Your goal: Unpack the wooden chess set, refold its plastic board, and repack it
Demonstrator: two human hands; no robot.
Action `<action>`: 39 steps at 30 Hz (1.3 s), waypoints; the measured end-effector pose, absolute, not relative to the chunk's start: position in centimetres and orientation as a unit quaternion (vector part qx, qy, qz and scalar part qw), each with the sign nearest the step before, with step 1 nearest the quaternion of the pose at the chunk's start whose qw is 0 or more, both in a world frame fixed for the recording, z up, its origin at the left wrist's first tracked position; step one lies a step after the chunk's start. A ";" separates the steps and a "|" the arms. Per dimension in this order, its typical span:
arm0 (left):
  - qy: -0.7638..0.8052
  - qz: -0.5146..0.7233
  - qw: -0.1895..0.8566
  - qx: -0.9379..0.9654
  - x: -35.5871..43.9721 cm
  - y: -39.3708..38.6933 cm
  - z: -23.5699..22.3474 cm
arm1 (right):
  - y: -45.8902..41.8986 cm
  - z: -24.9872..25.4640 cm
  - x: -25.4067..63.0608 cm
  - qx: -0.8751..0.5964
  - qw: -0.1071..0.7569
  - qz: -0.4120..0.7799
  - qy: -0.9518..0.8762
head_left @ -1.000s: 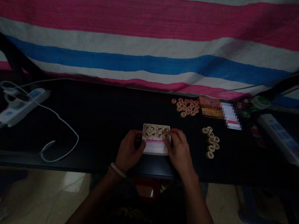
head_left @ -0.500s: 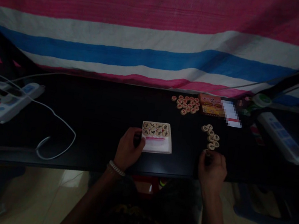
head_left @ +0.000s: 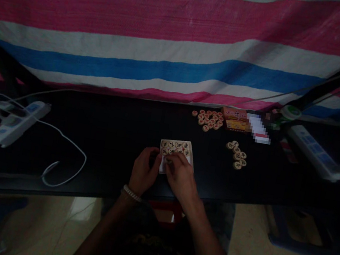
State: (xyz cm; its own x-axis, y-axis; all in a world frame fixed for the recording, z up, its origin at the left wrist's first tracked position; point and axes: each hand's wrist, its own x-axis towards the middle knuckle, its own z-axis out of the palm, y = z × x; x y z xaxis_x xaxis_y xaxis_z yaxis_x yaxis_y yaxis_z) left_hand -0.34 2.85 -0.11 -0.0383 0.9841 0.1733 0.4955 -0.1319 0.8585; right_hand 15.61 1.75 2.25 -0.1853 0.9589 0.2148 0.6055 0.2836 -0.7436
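Note:
A small white box [head_left: 191,157] lies near the front edge of the black table [head_left: 116,136]; round wooden chess pieces [head_left: 176,147] fill its far rows. My left hand [head_left: 143,174], a bead bracelet on its wrist, grips the box's left side. My right hand [head_left: 181,177] covers the box's near half, fingers pinched on a piece [head_left: 168,160] at the second or third row. A loose cluster of pieces with dark marks [head_left: 237,155] lies to the right. A pile with red marks [head_left: 210,120] sits farther back.
An orange game box [head_left: 235,119] and a white-green round container [head_left: 290,112] stand at the back right, beside a power strip [head_left: 319,152]. Another power strip [head_left: 14,123] with a looping white cable [head_left: 63,162] lies at the left. A striped tarp [head_left: 172,36] hangs behind the table.
My right hand went out to the loose cluster on the right, took a piece, and has come back over the box. The cluster has one piece fewer. The left hand stayed on the box.

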 end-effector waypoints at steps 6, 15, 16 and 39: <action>0.586 0.422 0.299 0.624 -0.3 2.9 0.0 | 1.6 2.6 16.0 -0.540 0.334 0.256 -0.729; 0.591 0.413 0.299 0.625 -0.1 3.0 -0.6 | -0.2 -0.3 29.7 -0.762 0.363 -0.027 -0.535; 0.592 0.410 0.296 0.627 -0.1 3.0 -0.6 | -0.3 -0.8 30.8 -0.772 0.351 -0.035 -0.529; 0.593 0.398 0.271 0.645 -0.1 3.0 -0.5 | 1.7 2.2 17.7 -0.539 0.372 0.253 -0.712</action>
State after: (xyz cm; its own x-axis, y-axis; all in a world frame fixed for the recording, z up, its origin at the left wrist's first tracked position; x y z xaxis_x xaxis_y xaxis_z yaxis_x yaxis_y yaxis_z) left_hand -0.12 3.05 -0.55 -0.0196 0.9811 0.1925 0.5489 -0.1503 0.8222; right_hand 17.66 1.72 2.18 -0.1424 0.9557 0.2576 0.5796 0.2915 -0.7610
